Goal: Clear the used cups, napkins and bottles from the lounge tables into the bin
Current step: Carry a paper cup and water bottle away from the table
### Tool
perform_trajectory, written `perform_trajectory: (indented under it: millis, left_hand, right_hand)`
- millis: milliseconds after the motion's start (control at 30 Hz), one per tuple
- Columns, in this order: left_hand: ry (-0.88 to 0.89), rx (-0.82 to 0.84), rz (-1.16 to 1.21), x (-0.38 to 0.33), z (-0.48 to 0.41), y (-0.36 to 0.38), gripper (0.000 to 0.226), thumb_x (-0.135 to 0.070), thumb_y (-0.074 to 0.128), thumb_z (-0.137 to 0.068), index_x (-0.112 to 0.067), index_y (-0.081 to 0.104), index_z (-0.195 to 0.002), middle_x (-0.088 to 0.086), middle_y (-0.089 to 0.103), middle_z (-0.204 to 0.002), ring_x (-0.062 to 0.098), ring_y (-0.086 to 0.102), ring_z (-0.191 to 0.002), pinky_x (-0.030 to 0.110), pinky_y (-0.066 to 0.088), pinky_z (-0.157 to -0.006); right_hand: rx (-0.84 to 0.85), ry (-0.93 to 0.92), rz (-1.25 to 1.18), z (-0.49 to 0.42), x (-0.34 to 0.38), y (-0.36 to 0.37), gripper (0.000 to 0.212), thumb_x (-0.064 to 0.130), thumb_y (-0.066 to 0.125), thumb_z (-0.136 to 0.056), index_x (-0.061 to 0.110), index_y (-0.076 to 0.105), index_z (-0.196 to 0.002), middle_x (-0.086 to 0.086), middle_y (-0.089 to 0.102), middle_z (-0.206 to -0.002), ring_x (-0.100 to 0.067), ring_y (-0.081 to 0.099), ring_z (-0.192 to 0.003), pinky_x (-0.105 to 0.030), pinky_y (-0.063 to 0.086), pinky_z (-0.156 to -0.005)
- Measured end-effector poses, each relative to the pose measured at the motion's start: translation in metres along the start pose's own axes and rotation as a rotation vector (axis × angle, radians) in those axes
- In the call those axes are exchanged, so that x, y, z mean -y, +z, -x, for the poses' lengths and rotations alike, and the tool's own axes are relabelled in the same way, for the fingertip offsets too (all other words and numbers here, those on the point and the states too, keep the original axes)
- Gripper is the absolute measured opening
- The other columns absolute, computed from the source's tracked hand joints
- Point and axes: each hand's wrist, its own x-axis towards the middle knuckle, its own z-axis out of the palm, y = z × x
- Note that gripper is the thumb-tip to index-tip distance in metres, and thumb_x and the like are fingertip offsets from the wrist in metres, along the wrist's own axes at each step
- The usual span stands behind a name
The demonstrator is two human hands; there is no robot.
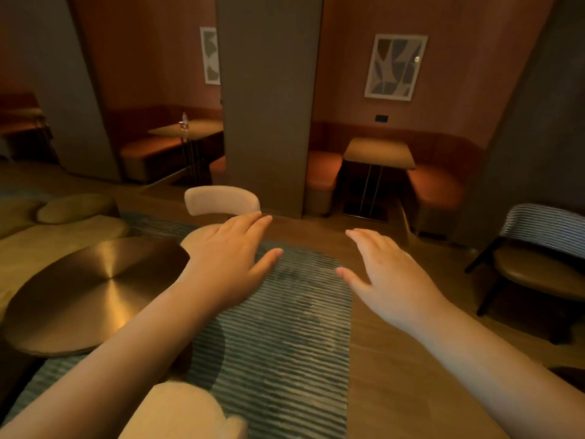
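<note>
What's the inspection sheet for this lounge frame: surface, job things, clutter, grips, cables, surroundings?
Surface: round brass table near left; left booth table and right booth table beyond.
Job's things: bottle upright on the left booth table; cups, napkins, bin not seen.
Clutter: nothing seen.
Grips: left hand and right hand open, fingers straight, holding nothing.
Cables: nothing seen.
Surroundings: striped rug, striped chair at right, framed print.
</note>
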Motion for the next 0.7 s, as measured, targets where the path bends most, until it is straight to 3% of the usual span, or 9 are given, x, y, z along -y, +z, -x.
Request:
perform_trajectory:
  millis: [167, 433, 700]
  left_hand:
    - [0.012, -0.048, 0.006, 0.028, -0.125, 0.032, 0.067, -0.06, 0.028, -0.092, -0.027, 0.019, -0.149, -0.006, 0.021, -0.156, 0.01, 0.024, -0.14, 0.034, 0.026, -0.111]
    - [0.076, 0.009, -0.003, 0.026, -0.3, 0.103, 0.063, -0.059, 0.029, -0.094, -0.03, 0.02, -0.149, -0.007, 0.013, -0.158, 0.012, 0.014, -0.144, 0.035, 0.022, -0.112]
    - [-0.014, -0.023, -0.048, 0.025, -0.487, 0.177, 0.065, -0.058, 0.029, -0.094, -0.03, 0.014, -0.15, -0.007, 0.014, -0.158, 0.012, 0.013, -0.144, 0.032, 0.019, -0.113]
  right_hand:
    - [-0.027, 0.014, -0.021, -0.116, -0.052, 0.013, 0.07, 0.054, 0.044, -0.092, 0.026, 0.017, -0.15, 0.01, 0.022, -0.155, -0.007, 0.02, -0.142, -0.024, 0.021, -0.111]
    - [0.008, 0.044, -0.012, -0.259, -0.164, 0.044, 0.072, 0.055, 0.043, -0.092, 0.026, 0.013, -0.151, 0.01, 0.017, -0.156, -0.007, 0.015, -0.143, -0.023, 0.017, -0.112]
    - [-0.009, -0.037, -0.035, -0.435, -0.298, 0.067, 0.073, 0.054, 0.044, -0.092, 0.026, 0.012, -0.151, 0.009, 0.017, -0.157, -0.008, 0.015, -0.143, -0.024, 0.017, -0.112]
